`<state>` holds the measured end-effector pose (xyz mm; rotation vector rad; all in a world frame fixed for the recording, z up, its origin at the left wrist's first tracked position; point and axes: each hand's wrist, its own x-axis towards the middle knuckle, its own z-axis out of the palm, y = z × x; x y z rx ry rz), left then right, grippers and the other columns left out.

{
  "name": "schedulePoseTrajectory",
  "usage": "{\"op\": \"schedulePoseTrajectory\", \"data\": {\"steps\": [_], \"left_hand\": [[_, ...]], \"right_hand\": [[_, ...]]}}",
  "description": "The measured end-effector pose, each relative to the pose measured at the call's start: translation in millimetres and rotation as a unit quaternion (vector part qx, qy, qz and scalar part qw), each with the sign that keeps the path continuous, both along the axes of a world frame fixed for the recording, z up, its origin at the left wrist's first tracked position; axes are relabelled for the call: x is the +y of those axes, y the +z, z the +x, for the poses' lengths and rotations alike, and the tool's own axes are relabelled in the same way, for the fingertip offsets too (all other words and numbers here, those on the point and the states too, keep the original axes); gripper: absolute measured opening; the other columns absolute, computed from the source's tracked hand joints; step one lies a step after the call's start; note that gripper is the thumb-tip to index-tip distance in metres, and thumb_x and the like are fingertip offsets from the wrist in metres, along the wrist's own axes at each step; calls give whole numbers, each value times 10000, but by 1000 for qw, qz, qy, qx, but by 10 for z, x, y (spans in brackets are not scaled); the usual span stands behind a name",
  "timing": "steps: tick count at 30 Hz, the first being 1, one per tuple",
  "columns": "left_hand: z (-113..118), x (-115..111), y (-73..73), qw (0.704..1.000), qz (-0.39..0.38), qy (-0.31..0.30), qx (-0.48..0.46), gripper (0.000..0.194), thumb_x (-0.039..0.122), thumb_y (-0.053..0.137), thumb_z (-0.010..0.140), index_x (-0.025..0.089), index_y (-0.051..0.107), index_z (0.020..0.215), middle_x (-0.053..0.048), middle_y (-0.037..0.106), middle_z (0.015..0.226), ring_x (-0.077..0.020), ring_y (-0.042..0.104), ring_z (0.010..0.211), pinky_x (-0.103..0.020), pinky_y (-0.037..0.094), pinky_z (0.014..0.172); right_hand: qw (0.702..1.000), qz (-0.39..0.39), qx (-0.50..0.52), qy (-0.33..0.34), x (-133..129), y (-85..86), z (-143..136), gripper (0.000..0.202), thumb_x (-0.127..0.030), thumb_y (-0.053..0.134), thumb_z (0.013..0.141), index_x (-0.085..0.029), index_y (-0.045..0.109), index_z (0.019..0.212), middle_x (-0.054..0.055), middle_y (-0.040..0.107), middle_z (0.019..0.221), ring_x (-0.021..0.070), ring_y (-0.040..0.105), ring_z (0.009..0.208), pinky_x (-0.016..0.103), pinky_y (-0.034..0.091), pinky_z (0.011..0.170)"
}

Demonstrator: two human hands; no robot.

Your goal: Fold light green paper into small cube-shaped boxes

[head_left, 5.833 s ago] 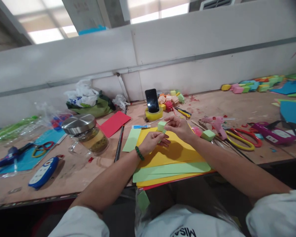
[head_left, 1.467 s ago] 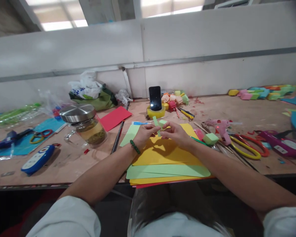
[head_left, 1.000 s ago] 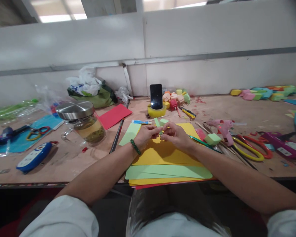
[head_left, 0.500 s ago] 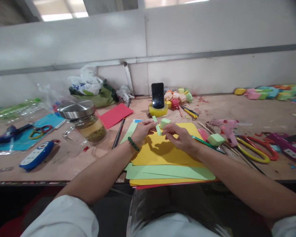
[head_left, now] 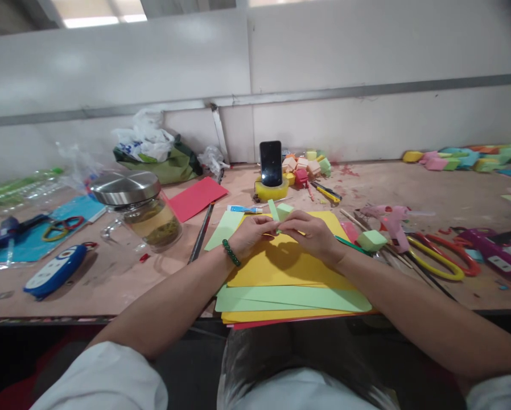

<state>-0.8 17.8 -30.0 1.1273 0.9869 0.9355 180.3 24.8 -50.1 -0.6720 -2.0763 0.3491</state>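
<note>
Between my fingertips is a narrow pale-green paper strip [head_left: 273, 209], its upper end sticking up and its lower end hidden by the fingers. My left hand [head_left: 255, 232], with a green bead bracelet at the wrist, pinches it from the left. My right hand [head_left: 309, 232] is closed on the strip's lower end, fingertips touching the left ones. Just behind the hands sits a pale-green paper cube [head_left: 285, 212]. Both hands are above a yellow paper sheet [head_left: 276, 270], which lies on a stack with green sheets [head_left: 293, 298].
A phone [head_left: 271, 163] stands in a yellow tape roll [head_left: 272, 189]. On the left are a lidded glass jug [head_left: 151, 222] and a blue-white tool [head_left: 56, 270]. A pink glue gun [head_left: 394, 225], another green cube [head_left: 371, 240] and scissors [head_left: 437, 259] lie right.
My two hands have come together, and the right fingertips now close on the strip's lower end. The strip stands more upright. The view has shifted slightly.
</note>
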Motion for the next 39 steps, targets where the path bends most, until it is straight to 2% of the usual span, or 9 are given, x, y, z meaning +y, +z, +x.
{"op": "schedulePoseTrajectory", "data": {"steps": [7, 11, 17, 20, 23, 25, 28, 33, 39], "left_hand": [[12, 3, 11, 999, 40, 4, 21, 360, 436, 831, 526, 131, 672, 632, -21, 637, 607, -107, 569, 606, -241, 460, 618], [26, -16, 26, 997, 72, 0, 42, 309, 407, 806, 578, 131, 675, 624, -32, 651, 609, -104, 568, 591, -238, 459, 608], [45, -41, 44, 995, 84, 2, 50, 248, 357, 775, 619, 131, 675, 624, -38, 660, 623, -104, 571, 599, -229, 456, 604], [47, -44, 54, 997, 65, 4, 39, 212, 319, 759, 611, 130, 663, 605, -31, 645, 610, -102, 560, 593, -231, 454, 607], [38, -40, 55, 999, 43, 10, 13, 188, 293, 735, 606, 135, 634, 587, -7, 603, 575, -99, 551, 586, -238, 464, 624], [29, -35, 48, 999, 34, 10, 2, 197, 297, 729, 601, 136, 618, 572, -1, 584, 557, -97, 545, 576, -236, 463, 620], [23, -28, 30, 1000, 27, 4, 0, 244, 342, 751, 589, 134, 622, 588, -8, 593, 569, -98, 546, 579, -226, 450, 601], [27, -18, 19, 1000, 19, 12, -1, 354, 436, 802, 557, 129, 638, 624, 3, 582, 574, -87, 534, 581, -219, 436, 596], [32, -16, 47, 1000, 12, 28, -3, 381, 436, 830, 518, 128, 609, 559, 12, 554, 521, -78, 503, 536, -224, 408, 566]], "right_hand": [[991, -112, 59, -41, 16, 0, -53, 188, -375, 600, 839, -218, 654, 750, 19, 623, 719, 136, 557, 639, 267, 472, 587], [980, -172, 81, -50, 26, 22, -59, 261, -441, 624, 799, -205, 607, 689, 4, 615, 656, 126, 524, 588, 259, 445, 551], [976, -193, 91, -43, 31, 30, -54, 325, -506, 617, 790, -203, 578, 680, 2, 587, 642, 122, 503, 577, 256, 424, 534], [981, -168, 86, -42, 11, 32, -60, 303, -481, 599, 814, -210, 562, 686, 0, 569, 652, 121, 496, 582, 255, 430, 535], [989, -125, 72, -25, -17, 35, -60, 188, -386, 660, 784, -216, 581, 766, -4, 565, 719, 115, 508, 597, 253, 448, 550], [994, -93, 60, -12, -26, 31, -53, 127, -313, 685, 766, -225, 604, 808, -3, 562, 761, 113, 520, 610, 254, 460, 565], [997, -53, 49, -8, -16, 12, -38, 30, -244, 631, 809, -230, 629, 783, 9, 557, 786, 120, 542, 649, 253, 471, 588], [1000, -14, 25, 8, 20, -26, -18, 84, -231, 584, 861, -236, 656, 818, 13, 549, 800, 115, 551, 657, 246, 478, 608], [998, 65, -19, -11, -1, -15, -5, 84, -198, 557, 880, -229, 634, 868, 16, 572, 836, 103, 563, 668, 222, 472, 603]]}}
